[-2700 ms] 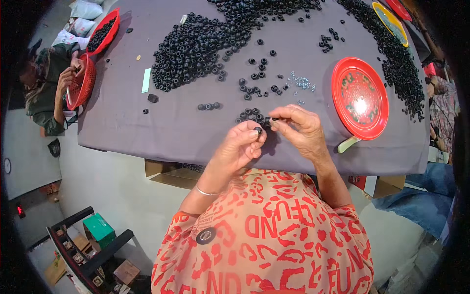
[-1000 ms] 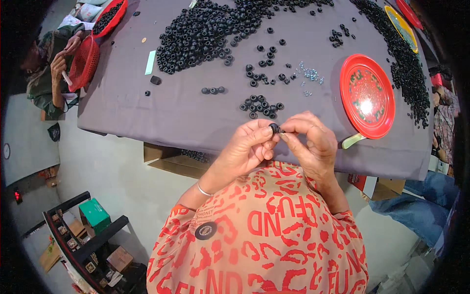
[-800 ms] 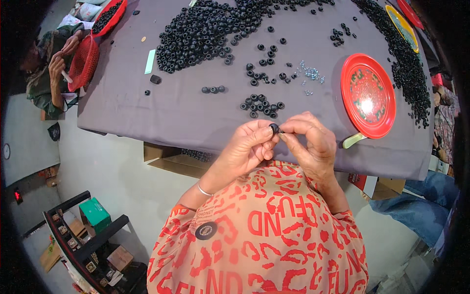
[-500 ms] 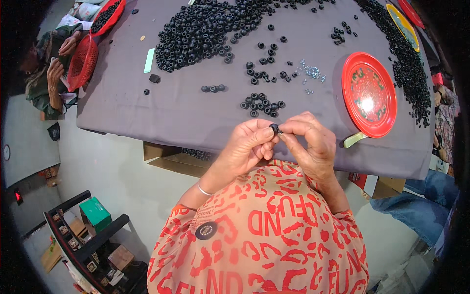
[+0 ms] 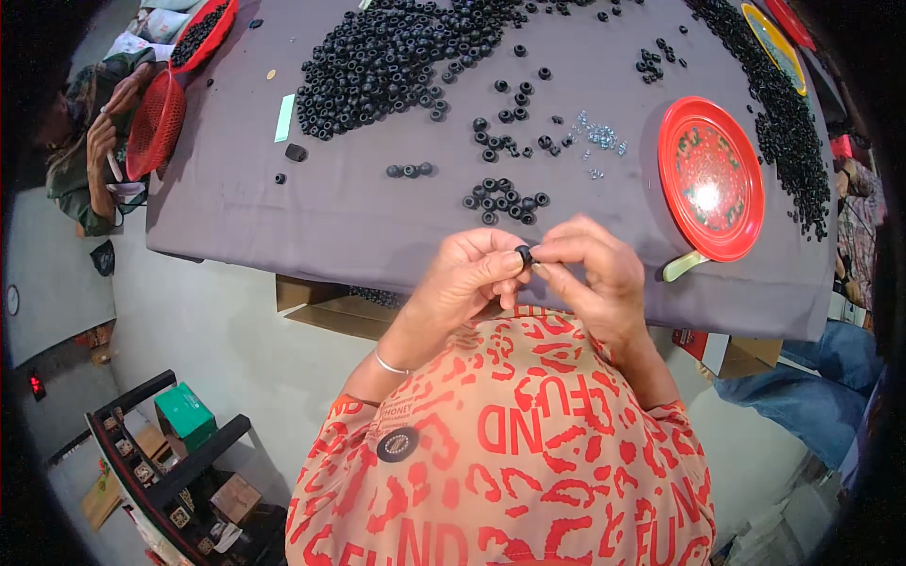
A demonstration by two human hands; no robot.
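Just off the table's near edge, my left hand pinches a small round black part between thumb and fingers. My right hand meets it there, thumb and forefinger pressed together at the part's right side; what those fingertips hold is too small to make out. Beyond my hands lies a cluster of round black parts with holes. Farther off are more loose black parts and a scatter of tiny clear, shiny pieces.
A big pile of black parts covers the far left. On the right sits a red plate with a pale green handle, beside a heap of small black pieces. Another person's hand is by a red basket. Cardboard boxes stand below.
My hands stay together with the black part, shifting only slightly. It has turned a little in my fingertips. At the far left, the other person's hands have moved.
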